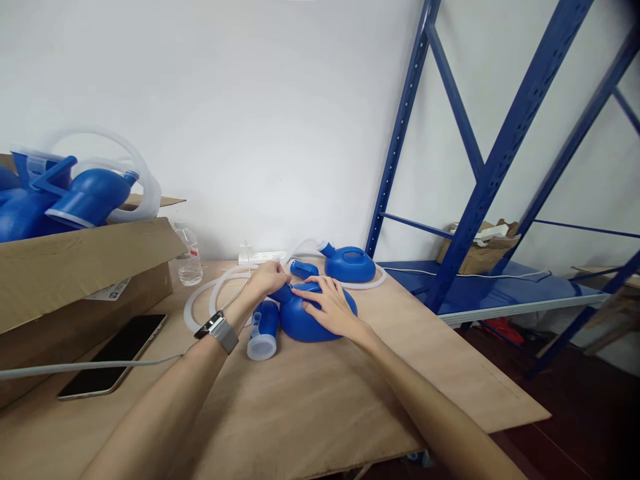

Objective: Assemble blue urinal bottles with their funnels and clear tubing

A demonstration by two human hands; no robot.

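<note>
A blue plastic urinal bottle (310,325) with a rounded body lies on the wooden table in front of me. My left hand (269,279) has its fingers closed at the blue neck cap (283,294) on the bottle's left end; the fingertips are partly hidden. Across the top of the body rests my right hand (327,303), fingers stretched and thumb apart. Just left of the bottle, a blue cup-like piece (264,327) with a translucent rim lies on its side. A translucent hose (193,307) curls behind my left wrist.
Behind stand another blue bottle (350,265) with a hose and a small blue piece (303,269). At left are a cardboard box (90,267) of blue parts, a phone (114,357) and a water bottle (189,257). A cable (90,366) crosses the phone. Blue shelving (480,193) stands right.
</note>
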